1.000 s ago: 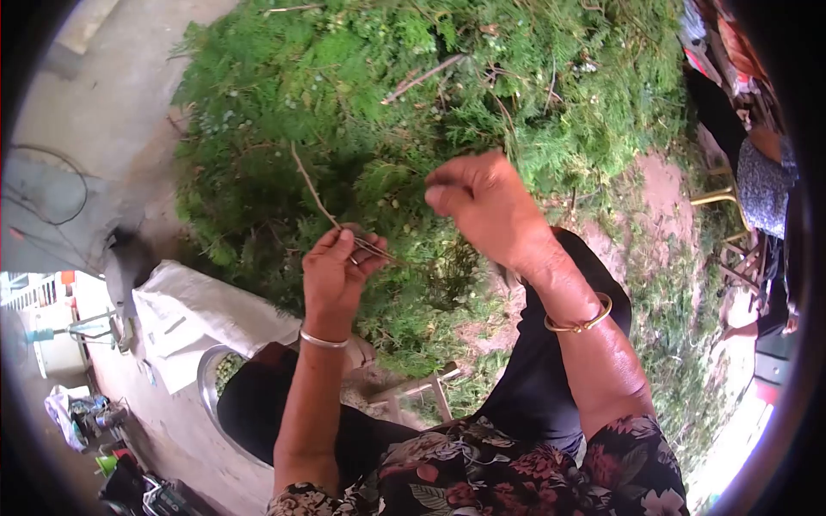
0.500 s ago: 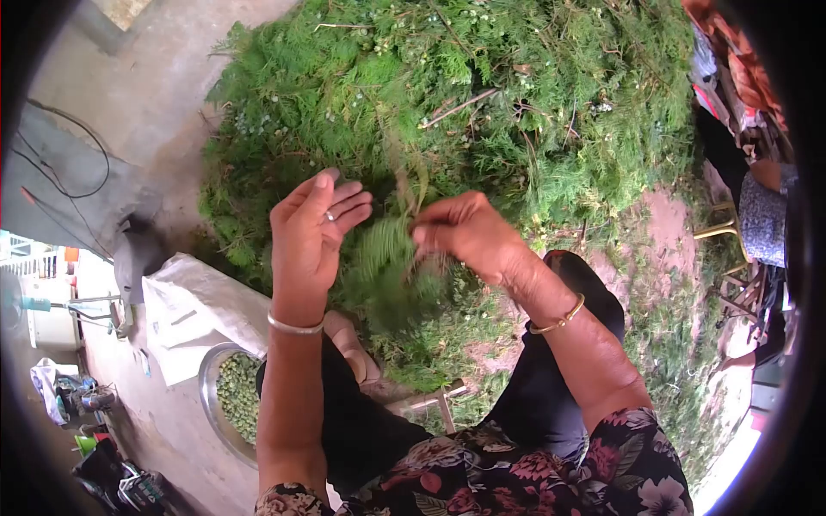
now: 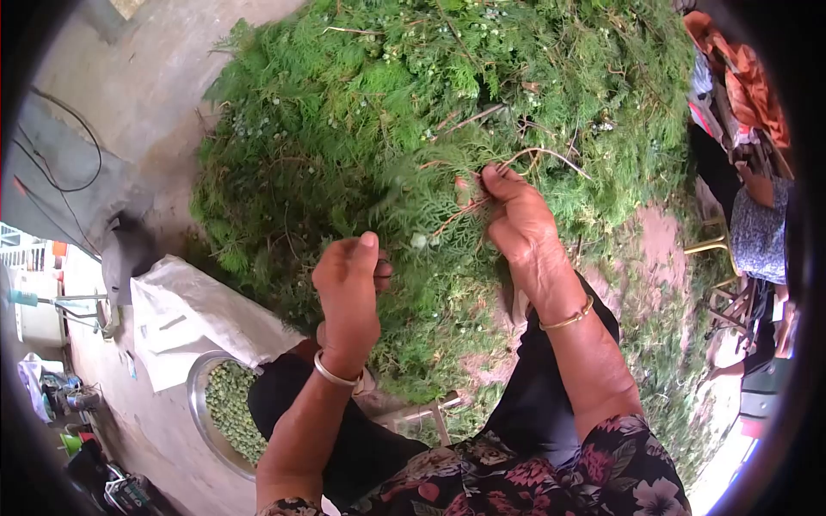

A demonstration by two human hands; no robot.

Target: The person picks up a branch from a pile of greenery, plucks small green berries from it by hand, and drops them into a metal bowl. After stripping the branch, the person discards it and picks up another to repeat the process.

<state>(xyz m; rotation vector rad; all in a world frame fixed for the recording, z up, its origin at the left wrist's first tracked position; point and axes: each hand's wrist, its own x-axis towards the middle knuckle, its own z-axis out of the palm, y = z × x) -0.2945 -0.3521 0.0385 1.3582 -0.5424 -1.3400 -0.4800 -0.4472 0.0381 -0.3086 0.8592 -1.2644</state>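
My right hand [image 3: 525, 219] pinches a green conifer sprig [image 3: 458, 217] by its brown stem, thumb against fingers. The sprig spreads left of the hand, and a pale round cone [image 3: 419, 241] shows near its lower part. To the lower left, my left hand [image 3: 348, 288] is closed, thumb up and fingers curled; whatever it may hold is hidden. Both hands are above the near side of a big heap of cut conifer branches [image 3: 327, 112].
A metal basin [image 3: 194, 387] of small green cones [image 3: 234, 408] stands at the lower left, beside a white sack [image 3: 202, 305]. Black cables [image 3: 64, 185] lie on the left. Another person's patterned garment [image 3: 761, 228] shows at the far right, near a stool [image 3: 710, 245].
My right hand has moved up and right with a sprig, now less blurred. My left hand has moved down and right, and its outstretched fingers have curled in.
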